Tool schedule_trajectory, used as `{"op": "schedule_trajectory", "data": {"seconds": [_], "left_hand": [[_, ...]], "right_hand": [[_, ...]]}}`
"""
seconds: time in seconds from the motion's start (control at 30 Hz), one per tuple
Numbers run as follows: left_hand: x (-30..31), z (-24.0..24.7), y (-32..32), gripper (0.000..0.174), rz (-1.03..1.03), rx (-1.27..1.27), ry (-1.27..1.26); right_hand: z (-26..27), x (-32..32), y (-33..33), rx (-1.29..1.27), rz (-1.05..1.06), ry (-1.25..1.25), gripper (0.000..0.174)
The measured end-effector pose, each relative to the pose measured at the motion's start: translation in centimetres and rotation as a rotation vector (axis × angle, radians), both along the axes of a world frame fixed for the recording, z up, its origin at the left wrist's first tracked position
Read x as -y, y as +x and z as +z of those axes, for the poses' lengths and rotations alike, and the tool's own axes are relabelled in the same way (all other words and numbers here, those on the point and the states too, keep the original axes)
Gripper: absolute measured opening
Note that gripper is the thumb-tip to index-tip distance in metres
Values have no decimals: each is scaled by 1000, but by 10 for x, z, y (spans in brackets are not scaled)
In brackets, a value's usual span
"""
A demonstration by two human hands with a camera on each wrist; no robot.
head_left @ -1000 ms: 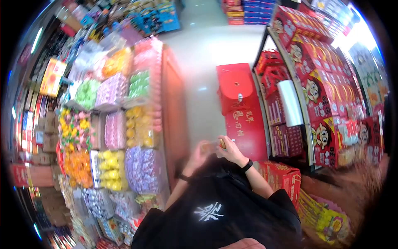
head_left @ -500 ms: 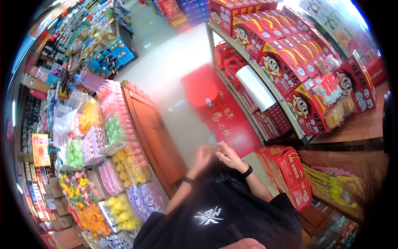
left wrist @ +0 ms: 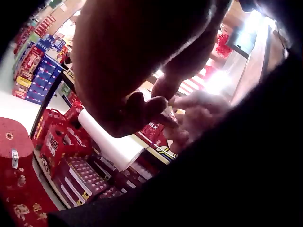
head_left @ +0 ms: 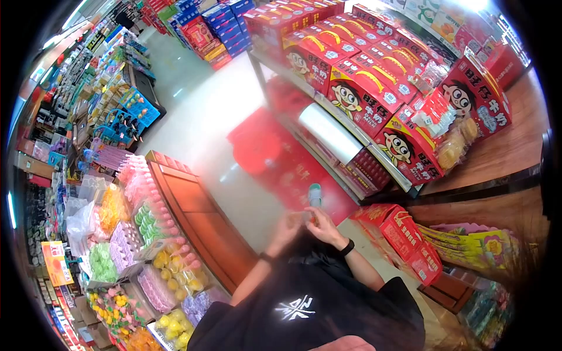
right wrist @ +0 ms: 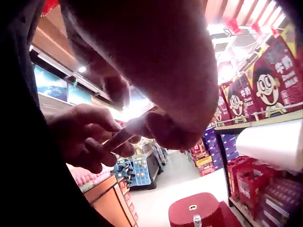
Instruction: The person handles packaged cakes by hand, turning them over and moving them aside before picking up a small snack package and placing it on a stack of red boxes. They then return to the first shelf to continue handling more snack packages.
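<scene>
Both hands meet in front of the black shirt. My right hand (head_left: pixel 324 227) pinches a small item (head_left: pixel 315 195) whose pale green and white end rises above the fingers; what kind of item it is I cannot tell. Blurred in the head view, my left hand (head_left: pixel 285 230) is right beside it, fingertips at the right hand's fingers. The right wrist view shows the left hand (right wrist: pixel 85 135) with bent fingers around a thin strip (right wrist: pixel 117 140) between the hands. In the left wrist view, the right hand (left wrist: pixel 196 118) is partly hidden by the dark sleeve.
Red milk cartons (head_left: pixel 357 99) fill a shelf at the right, with a white roll (head_left: pixel 331 133) below. Candy bins (head_left: pixel 120 234) line a wooden counter (head_left: pixel 202 216) at the left. A red stool (right wrist: pixel 194 208) and red gift boxes (head_left: pixel 398 240) stand on the floor.
The head view has turned to the right, so the shelf and counter have swung left. Both hands stay together, and the pale green and white end now shows clearly above the right fingers.
</scene>
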State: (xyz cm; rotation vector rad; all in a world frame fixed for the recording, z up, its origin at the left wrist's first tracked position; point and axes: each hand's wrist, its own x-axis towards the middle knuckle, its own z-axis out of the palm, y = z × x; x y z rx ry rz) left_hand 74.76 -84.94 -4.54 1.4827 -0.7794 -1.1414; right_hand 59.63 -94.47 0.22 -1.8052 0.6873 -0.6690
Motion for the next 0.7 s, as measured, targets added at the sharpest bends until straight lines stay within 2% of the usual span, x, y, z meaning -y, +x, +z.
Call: {"op": "schedule_trajectory", "data": {"seconds": [0.07, 0.13, 0.2, 0.3, 0.33, 0.4, 0.47, 0.53, 0.63, 0.7], "left_hand": [[15, -8, -1, 23, -20, -111, -9], [28, 7, 3, 26, -69, -197, 35], [43, 4, 6, 28, -99, -134, 9], [63, -3, 3, 30, -123, -43, -45], [70, -4, 1, 30, -123, -13, -68], [85, -2, 2, 34, -125, -57, -35], [102, 6, 6, 37, -135, -54, -12], [125, 38, 9, 40, -162, -13, 3], [149, 37, 18, 36, -186, -104, 68], [168, 34, 21, 34, -196, 81, 0]], "right_hand": [[-4, 11, -2, -82, -49, 38, 43], [-5, 22, -3, -126, -82, 68, 44], [-8, 34, -7, -138, -99, 86, 44], [-5, 51, -11, -124, -99, 200, 36], [2, 60, -12, -88, -94, 164, 33], [16, 79, -12, -14, -69, 90, 32], [12, 92, -12, -22, -62, 120, 36], [16, 108, -10, -49, -51, 107, 39], [23, 131, -8, -71, -57, 69, 39], [21, 148, -2, -23, -102, 88, 37]]}}
